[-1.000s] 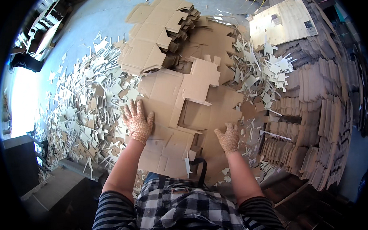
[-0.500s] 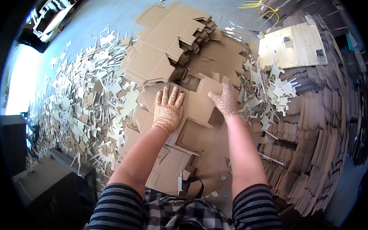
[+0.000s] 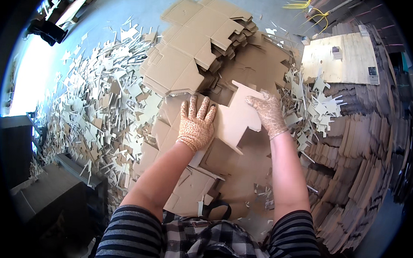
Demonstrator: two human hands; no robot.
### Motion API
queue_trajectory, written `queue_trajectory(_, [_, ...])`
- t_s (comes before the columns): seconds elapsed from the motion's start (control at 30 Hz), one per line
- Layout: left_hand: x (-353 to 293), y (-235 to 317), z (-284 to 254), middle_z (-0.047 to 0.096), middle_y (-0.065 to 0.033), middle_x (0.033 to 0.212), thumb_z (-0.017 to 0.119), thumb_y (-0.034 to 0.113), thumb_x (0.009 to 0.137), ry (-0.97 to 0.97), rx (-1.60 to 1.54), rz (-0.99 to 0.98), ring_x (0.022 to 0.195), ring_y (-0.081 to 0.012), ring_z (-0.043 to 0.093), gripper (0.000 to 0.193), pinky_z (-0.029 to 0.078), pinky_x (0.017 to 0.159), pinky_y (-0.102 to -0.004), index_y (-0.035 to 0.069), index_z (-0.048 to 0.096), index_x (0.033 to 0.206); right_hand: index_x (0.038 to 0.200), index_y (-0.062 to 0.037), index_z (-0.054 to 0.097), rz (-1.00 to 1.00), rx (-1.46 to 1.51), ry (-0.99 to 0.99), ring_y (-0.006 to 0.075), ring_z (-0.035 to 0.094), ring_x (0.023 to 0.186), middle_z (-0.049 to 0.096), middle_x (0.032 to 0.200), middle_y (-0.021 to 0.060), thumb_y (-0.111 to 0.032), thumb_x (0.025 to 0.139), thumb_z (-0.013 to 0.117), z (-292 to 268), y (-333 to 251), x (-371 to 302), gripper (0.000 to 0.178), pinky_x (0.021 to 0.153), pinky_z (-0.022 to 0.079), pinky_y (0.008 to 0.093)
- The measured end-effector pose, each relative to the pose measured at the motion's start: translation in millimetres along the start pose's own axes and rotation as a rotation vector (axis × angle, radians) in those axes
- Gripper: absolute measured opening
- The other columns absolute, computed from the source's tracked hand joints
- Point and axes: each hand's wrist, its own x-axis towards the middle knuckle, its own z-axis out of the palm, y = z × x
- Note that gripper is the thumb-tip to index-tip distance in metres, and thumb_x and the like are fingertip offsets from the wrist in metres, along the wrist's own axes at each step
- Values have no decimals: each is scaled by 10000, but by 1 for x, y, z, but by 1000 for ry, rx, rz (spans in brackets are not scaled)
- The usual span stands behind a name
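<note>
My left hand [image 3: 196, 125], in a spotted tan glove, lies flat with fingers spread on a brown die-cut cardboard sheet [image 3: 167, 110]. My right hand [image 3: 270, 115], gloved alike, is closed on the right edge of a notched cardboard flap [image 3: 236, 118], thumb on top; its other fingers are partly hidden. The flap is tilted and catches the light. Its left side reaches my left hand, and I cannot tell whether it is still joined to the sheet. Just beyond both hands, a stack of flat box blanks [image 3: 177, 66] lies staggered.
Cardboard offcuts [image 3: 103, 98] are heaped at the left, with a smaller heap [image 3: 314, 105] at the right. Stacked cardboard [image 3: 351, 147] and a plywood board [image 3: 343, 58] stand on the right. A dark box [image 3: 49, 201] is at the near left; a yellow fork [image 3: 317, 17] lies far right.
My right hand has closed on the flap's edge and moved rightward, tilting the flap up. My left hand stays flat on the cardboard. The whole view has shifted slightly.
</note>
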Motion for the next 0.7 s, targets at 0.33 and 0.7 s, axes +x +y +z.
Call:
queue_trajectory(0.33, [5, 3, -3, 320, -114, 1575, 524, 330, 910, -28, -36, -30, 1476, -411, 183, 567, 105, 1172, -632, 164, 461, 1449, 1110, 66, 656, 218, 462, 242, 174, 637, 878, 696, 995, 109, -136, 854, 732, -4, 49, -71, 335, 792, 509, 303])
queue_trajectory(0.7, [1, 1, 7, 353, -116, 1553, 530, 273, 925, 54, -63, 0, 1463, -402, 225, 498, 139, 1170, -621, 150, 503, 1406, 991, 42, 689, 4, 247, 71, 151, 615, 821, 684, 884, 118, -132, 822, 741, -34, 56, -84, 248, 767, 500, 311])
